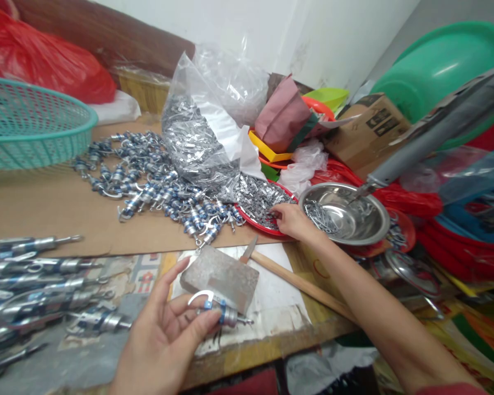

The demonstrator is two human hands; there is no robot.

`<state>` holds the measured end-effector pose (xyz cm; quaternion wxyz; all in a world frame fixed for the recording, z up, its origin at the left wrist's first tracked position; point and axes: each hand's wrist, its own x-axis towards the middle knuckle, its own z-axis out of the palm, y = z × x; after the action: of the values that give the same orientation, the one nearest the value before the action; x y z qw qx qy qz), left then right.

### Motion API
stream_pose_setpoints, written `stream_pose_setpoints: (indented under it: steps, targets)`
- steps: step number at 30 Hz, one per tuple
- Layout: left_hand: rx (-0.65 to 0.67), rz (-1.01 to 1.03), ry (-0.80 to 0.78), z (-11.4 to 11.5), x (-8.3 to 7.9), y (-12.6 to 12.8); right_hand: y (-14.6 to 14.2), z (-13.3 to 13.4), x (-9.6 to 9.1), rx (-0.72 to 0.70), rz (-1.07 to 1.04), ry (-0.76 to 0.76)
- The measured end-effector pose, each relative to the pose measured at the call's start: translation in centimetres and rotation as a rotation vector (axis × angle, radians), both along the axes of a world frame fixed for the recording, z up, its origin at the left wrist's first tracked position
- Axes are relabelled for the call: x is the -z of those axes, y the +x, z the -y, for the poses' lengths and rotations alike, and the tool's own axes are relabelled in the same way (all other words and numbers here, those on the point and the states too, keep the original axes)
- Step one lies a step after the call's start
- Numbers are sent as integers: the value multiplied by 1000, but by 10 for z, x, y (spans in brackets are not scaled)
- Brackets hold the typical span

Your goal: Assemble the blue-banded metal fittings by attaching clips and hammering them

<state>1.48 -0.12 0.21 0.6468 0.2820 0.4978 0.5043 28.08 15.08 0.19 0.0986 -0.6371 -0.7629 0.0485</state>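
My left hand pinches a small blue and silver metal fitting with a curved hook between thumb and fingers, above the front edge of a grey metal block. Over at the red dish, my right hand has its fingertips down among small flat metal clips; whether they grip a clip is too small to make out. A hammer with a wooden handle lies right of the block, its head against the block's edge.
A heap of similar fittings lies behind the block; longer assembled ones lie at left. A clear bag of clips leans behind the dish. At right stands a steel bowl with thin metal pins. A turquoise basket stands far left.
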Motion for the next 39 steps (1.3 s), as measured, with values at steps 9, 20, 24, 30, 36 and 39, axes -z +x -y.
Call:
stream_pose_setpoints:
  steps: [9, 20, 24, 30, 36, 39]
  targets:
    - [-39, 19, -20, -1, 6, -2, -73, 84, -22, -204, -393, 73]
    - [-59, 74, -3, -1, 11, -1, -101, 114, -41, -494, -452, -103]
    - [-64, 73, 2, 0, 10, -1, -101, 108, -52, -649, -259, -141]
    - [-55, 97, -5, 0, 5, 0, -119, 100, -41, -679, -383, -217]
    - [-50, 77, 12, 1, 11, -1, -120, 112, -22, -505, -644, 21]
    - [-52, 64, 8, 1, 12, -1, -89, 117, -18, -255, -688, 199]
